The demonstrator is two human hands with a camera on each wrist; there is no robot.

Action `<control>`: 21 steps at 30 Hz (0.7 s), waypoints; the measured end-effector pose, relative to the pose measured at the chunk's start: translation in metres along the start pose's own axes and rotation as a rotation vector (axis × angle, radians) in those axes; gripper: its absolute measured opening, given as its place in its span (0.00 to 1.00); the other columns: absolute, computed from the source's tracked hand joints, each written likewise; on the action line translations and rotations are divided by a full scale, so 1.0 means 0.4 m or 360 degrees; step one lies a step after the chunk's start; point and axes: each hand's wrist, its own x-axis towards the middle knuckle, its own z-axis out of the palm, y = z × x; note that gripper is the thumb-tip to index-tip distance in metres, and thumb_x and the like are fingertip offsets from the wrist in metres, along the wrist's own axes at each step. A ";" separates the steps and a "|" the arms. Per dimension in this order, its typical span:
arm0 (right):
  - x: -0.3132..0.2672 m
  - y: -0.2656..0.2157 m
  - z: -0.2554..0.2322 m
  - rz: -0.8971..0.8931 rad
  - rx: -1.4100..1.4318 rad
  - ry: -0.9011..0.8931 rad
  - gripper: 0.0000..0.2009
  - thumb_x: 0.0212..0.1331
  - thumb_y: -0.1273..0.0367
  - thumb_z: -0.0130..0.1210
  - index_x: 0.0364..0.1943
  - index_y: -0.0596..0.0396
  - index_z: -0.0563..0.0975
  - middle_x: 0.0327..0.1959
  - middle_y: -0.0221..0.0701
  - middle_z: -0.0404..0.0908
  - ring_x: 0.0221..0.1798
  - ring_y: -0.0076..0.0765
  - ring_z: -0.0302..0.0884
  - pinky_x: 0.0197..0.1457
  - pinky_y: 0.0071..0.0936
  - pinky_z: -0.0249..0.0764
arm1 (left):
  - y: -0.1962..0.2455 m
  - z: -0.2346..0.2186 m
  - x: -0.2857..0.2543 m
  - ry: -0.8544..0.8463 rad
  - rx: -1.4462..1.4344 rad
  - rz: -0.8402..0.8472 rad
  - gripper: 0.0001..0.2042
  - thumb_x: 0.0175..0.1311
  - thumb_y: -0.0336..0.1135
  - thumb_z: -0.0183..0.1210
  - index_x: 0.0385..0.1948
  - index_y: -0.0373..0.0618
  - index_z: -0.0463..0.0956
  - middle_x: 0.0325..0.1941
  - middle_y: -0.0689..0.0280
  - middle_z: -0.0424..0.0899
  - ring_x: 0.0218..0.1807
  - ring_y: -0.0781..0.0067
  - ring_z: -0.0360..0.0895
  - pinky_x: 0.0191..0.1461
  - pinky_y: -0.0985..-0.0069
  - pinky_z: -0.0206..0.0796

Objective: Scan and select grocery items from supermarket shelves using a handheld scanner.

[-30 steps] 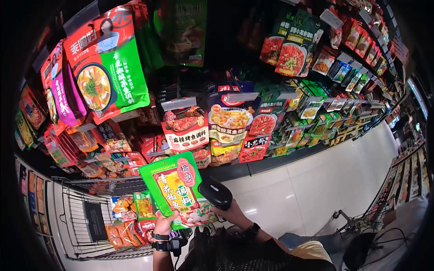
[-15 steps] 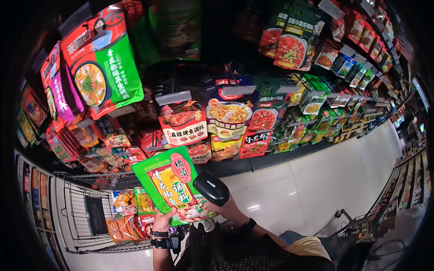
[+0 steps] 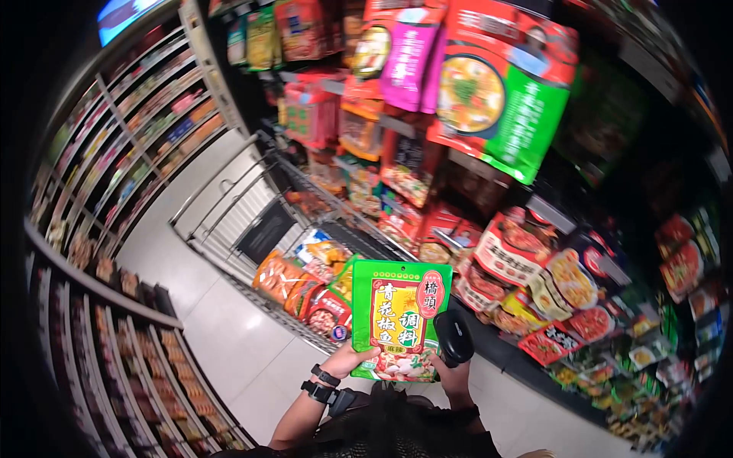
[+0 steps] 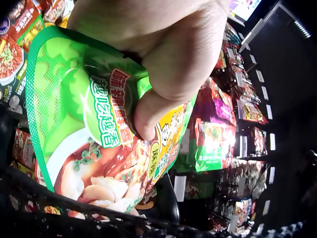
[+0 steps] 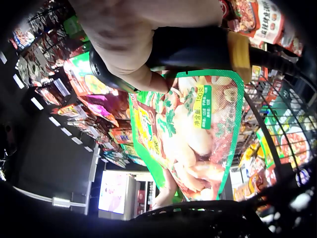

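A green seasoning packet (image 3: 398, 320) with a yellow and red label is held upright between both hands in the head view. My left hand (image 3: 353, 359) pinches its lower left edge, with the thumb on the front; the left wrist view shows that thumb (image 4: 148, 116) pressed on the packet (image 4: 99, 134). At the lower right edge, my right hand (image 3: 452, 374) grips a black handheld device (image 3: 453, 336), and its thumb touches the packet. In the right wrist view the fingers curl round the black device (image 5: 188, 49) beside the packet (image 5: 198, 134).
A wire shopping cart (image 3: 217, 256) with several packets (image 3: 286, 282) stands on the left, beside the rack. Hanging packets (image 3: 500, 84) fill the rack ahead and to the right. Stocked shelves (image 3: 145, 343) line the far left, across the pale floor (image 3: 221, 313).
The head view has swung left, so the cart and left shelves show more. The packet and both hands appear further right in it, with the packet more upright. Both holds look the same.
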 end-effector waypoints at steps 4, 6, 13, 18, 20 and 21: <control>0.028 0.016 0.073 -0.0037 -0.0191 -0.0298 0.22 0.46 0.79 0.60 0.48 0.60 0.69 0.37 0.24 0.71 0.37 0.18 0.68 0.41 0.21 0.68 | -0.018 -0.056 -0.091 0.0214 -0.0195 0.0054 0.23 0.59 0.29 0.57 0.56 0.39 0.63 0.55 0.64 0.72 0.54 0.75 0.68 0.60 0.73 0.60; 0.030 0.012 0.113 0.0020 -0.0221 -0.0488 0.21 0.46 0.80 0.59 0.48 0.59 0.70 0.35 0.23 0.71 0.36 0.17 0.67 0.40 0.19 0.66 | -0.018 -0.067 -0.135 0.0348 -0.0318 0.0063 0.22 0.59 0.30 0.57 0.56 0.39 0.64 0.55 0.62 0.72 0.55 0.72 0.69 0.59 0.72 0.61; 0.048 0.021 0.189 -0.0046 -0.0314 -0.0443 0.13 0.45 0.80 0.59 0.37 0.57 0.72 0.24 0.19 0.66 0.26 0.15 0.62 0.29 0.18 0.61 | -0.033 -0.105 -0.149 0.0436 -0.0429 0.0149 0.22 0.59 0.30 0.56 0.56 0.39 0.63 0.56 0.63 0.72 0.54 0.73 0.70 0.59 0.72 0.61; 0.057 0.050 0.248 0.0011 -0.0460 -0.0399 0.12 0.46 0.78 0.60 0.37 0.58 0.73 0.30 0.24 0.74 0.31 0.16 0.69 0.34 0.19 0.66 | -0.014 -0.170 -0.147 0.0424 -0.0442 0.0184 0.22 0.59 0.30 0.56 0.56 0.40 0.63 0.56 0.63 0.72 0.55 0.73 0.69 0.60 0.72 0.60; 0.049 0.039 0.291 -0.0127 -0.0551 -0.0367 0.14 0.46 0.77 0.60 0.39 0.59 0.74 0.33 0.27 0.76 0.34 0.19 0.72 0.38 0.21 0.68 | -0.013 -0.214 -0.152 0.0391 -0.0444 0.0160 0.22 0.59 0.30 0.56 0.56 0.40 0.63 0.56 0.63 0.72 0.55 0.73 0.69 0.60 0.72 0.60; 0.044 0.034 0.320 -0.0263 -0.0640 -0.0352 0.15 0.45 0.75 0.61 0.41 0.59 0.74 0.36 0.30 0.78 0.37 0.23 0.74 0.42 0.24 0.71 | -0.010 -0.240 -0.153 0.0374 -0.0449 0.0142 0.22 0.59 0.30 0.56 0.56 0.39 0.63 0.56 0.63 0.72 0.55 0.73 0.69 0.60 0.72 0.60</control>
